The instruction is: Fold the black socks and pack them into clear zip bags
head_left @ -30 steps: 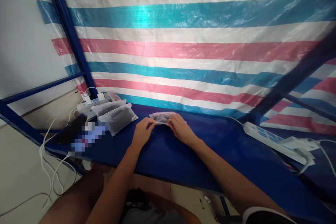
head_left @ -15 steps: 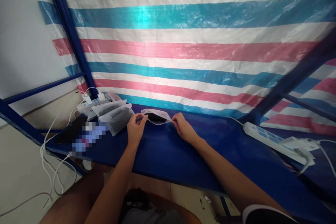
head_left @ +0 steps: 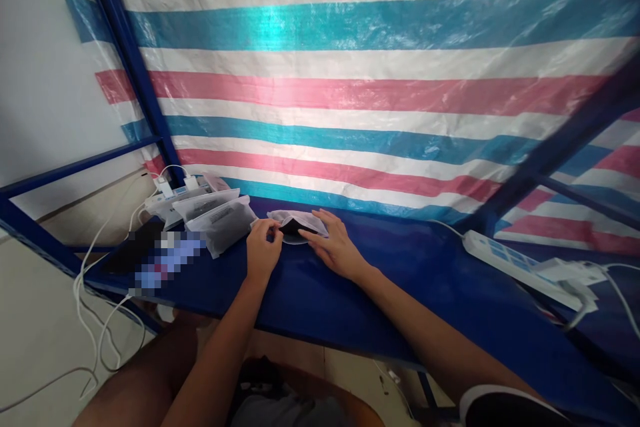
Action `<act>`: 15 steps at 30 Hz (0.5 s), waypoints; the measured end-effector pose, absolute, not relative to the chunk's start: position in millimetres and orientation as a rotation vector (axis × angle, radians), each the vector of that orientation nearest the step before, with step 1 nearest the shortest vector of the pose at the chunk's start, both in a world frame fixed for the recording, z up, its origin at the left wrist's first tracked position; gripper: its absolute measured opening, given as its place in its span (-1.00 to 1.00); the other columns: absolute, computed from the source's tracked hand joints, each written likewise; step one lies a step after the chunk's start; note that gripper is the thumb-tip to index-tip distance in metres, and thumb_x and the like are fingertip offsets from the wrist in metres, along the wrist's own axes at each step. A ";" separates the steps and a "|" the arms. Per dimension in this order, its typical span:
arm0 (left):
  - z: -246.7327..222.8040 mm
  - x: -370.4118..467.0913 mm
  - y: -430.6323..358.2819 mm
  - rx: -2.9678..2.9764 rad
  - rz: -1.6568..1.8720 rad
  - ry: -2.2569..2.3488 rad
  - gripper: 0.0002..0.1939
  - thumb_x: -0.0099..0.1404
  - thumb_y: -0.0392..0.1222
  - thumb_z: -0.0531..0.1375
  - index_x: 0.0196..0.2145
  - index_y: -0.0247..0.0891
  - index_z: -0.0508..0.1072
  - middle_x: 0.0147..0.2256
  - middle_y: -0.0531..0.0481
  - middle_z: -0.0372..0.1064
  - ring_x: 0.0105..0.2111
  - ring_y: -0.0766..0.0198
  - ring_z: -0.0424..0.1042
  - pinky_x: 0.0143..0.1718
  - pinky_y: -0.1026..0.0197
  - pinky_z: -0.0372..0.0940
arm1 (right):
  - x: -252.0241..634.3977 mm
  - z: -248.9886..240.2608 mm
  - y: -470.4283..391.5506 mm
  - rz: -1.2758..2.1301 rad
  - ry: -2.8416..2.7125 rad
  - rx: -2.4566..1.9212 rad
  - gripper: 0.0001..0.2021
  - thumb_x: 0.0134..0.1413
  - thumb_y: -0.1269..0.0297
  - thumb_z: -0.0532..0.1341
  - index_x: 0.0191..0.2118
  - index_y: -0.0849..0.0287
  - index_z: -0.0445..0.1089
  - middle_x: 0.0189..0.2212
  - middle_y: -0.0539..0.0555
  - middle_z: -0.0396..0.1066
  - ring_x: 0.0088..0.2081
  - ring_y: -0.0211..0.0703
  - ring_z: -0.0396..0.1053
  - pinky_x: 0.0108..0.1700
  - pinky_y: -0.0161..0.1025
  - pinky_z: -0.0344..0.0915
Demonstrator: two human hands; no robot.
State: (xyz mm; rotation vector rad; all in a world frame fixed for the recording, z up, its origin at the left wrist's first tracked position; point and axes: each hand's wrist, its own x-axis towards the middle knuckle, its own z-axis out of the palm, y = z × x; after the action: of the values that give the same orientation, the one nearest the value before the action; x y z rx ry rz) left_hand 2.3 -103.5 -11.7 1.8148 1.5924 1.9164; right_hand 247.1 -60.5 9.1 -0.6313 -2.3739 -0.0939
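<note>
A translucent frosted zip bag (head_left: 285,216) with something flat and black (head_left: 296,227) inside lies on the blue tabletop, its mouth facing me and parted. My left hand (head_left: 263,247) pinches the bag's left corner between thumb and fingers. At its right end, my right hand (head_left: 337,245) has its fingers stretched out and apart; one finger lies along the far side and another reaches across the mouth. The bag's right corner is hidden behind this hand. Just left of my left hand stand similar frosted bags (head_left: 227,227) with dark contents.
A phone (head_left: 167,267) with a blurred-out screen lies at the left, a white cable (head_left: 117,303) running from it. White power strips stand at the back left and at the right (head_left: 510,267). Blue frame posts and a striped plastic sheet (head_left: 320,93) enclose the table.
My right hand has let go of the bag's right corner and moved left over its mouth, fingers spreading. My left hand keeps its pinch, and the bag's mouth has changed shape.
</note>
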 end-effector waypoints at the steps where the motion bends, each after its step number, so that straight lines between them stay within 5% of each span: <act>1: -10.5 4.4 -104.8 1.851 1.923 1.583 -0.84 0.37 -0.33 0.18 -0.20 -0.15 0.55 -0.17 -0.07 0.55 -0.14 0.12 0.55 -0.10 0.07 0.53 | 245.5 8.7 -61.7 -0.094 -2.395 -0.610 -0.47 0.39 0.36 0.24 0.35 -0.31 0.36 0.53 0.05 0.00 0.52 0.33 -0.04 0.40 0.45 0.16; 8: -1.2 17.3 -116.9 2.131 1.901 1.556 -0.85 0.44 -0.29 0.20 -0.16 -0.09 0.55 -0.08 -0.10 0.56 0.00 0.05 0.53 0.14 -0.06 0.43 | 241.9 0.8 -56.6 0.043 -2.337 -0.626 -0.37 0.45 0.36 0.13 0.54 -0.08 0.06 0.52 0.20 0.08 0.50 0.20 0.11 0.43 0.35 0.23; 12: 3.2 19.7 -122.5 2.136 1.928 1.482 -0.85 0.45 -0.20 0.22 -0.04 -0.09 0.51 -0.01 -0.14 0.52 0.07 0.01 0.51 0.19 -0.09 0.40 | 242.1 3.7 -59.3 0.144 -2.227 -0.664 -0.38 0.47 0.30 0.12 0.54 -0.03 0.05 0.50 0.22 0.11 0.47 0.16 0.18 0.43 0.25 0.28; 15: 3.6 16.9 -123.6 2.076 1.909 1.412 -0.67 0.47 -0.09 0.23 0.14 -0.14 0.41 0.16 -0.24 0.42 0.22 -0.05 0.42 0.21 -0.10 0.38 | 242.7 5.3 -60.2 0.254 -2.123 -0.700 -0.44 0.48 0.24 0.14 0.50 -0.05 0.15 0.48 0.17 0.18 0.45 0.14 0.21 0.44 0.23 0.28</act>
State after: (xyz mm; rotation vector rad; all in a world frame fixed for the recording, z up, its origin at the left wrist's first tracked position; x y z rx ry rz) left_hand 16.9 -123.6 3.6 2.0764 1.4125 1.9093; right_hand 242.7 -60.2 5.3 -0.7001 -2.1229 0.2543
